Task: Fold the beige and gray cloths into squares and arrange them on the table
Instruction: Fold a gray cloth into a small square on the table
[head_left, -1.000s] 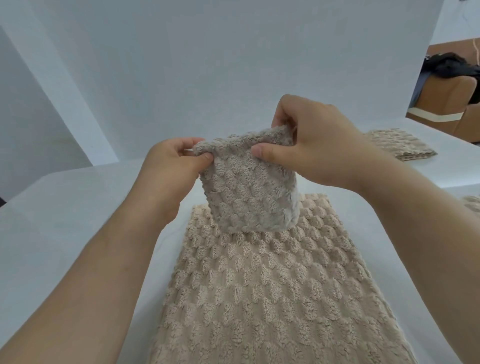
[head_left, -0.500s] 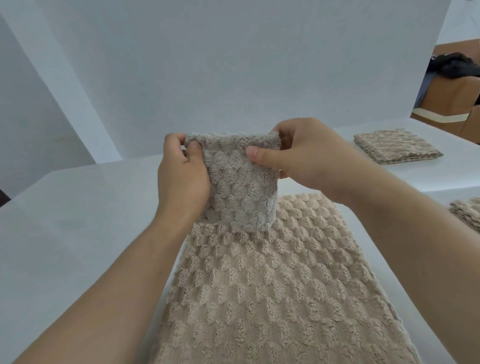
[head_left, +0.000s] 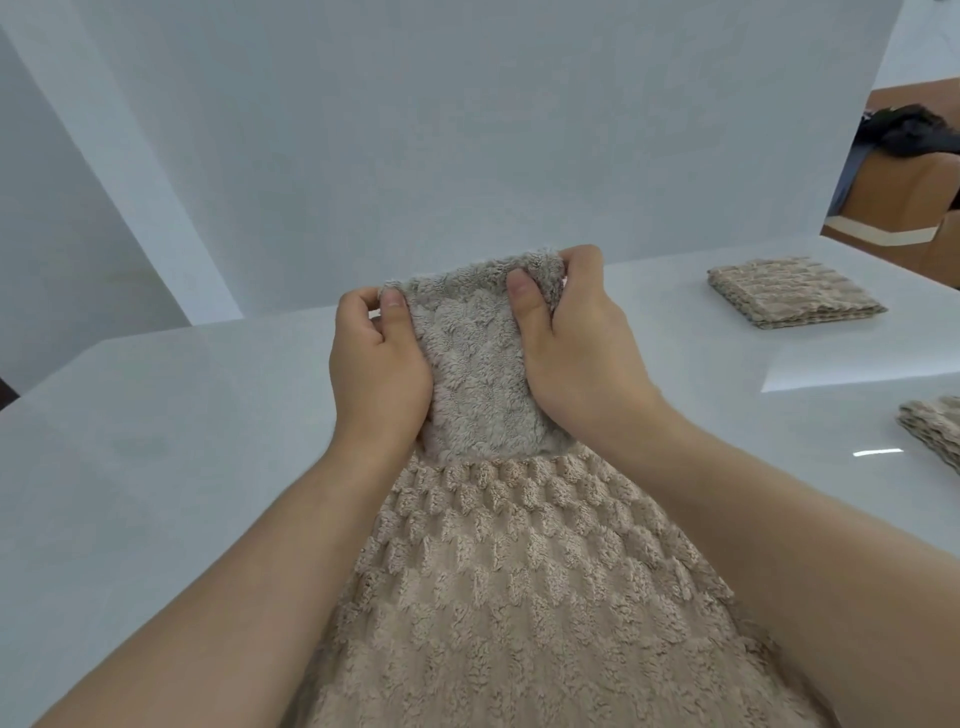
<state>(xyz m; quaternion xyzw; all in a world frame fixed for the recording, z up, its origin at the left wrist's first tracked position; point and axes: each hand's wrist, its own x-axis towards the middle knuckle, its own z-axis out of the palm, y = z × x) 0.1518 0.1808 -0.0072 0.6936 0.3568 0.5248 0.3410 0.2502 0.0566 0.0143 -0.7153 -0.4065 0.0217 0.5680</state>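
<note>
Gray cloth (head_left: 480, 364) mid-fold: your left hand (head_left: 379, 374) and right hand (head_left: 576, 353) pinch its top corners.
Two folded squares (head_left: 795, 291) are placed; beige cloth (head_left: 519, 597) is unfolded.

The large beige waffle-textured cloth (head_left: 519, 597) runs off the bottom edge of the frame, its sides covered by both forearms. At the right edge, a folded beige cloth stack (head_left: 935, 431) on the white bench (head_left: 156, 467) is cut off. The fingers of the left hand (head_left: 379, 374) and right hand (head_left: 576, 353) lie hidden behind the small gray plush cloth (head_left: 478, 364).
</note>
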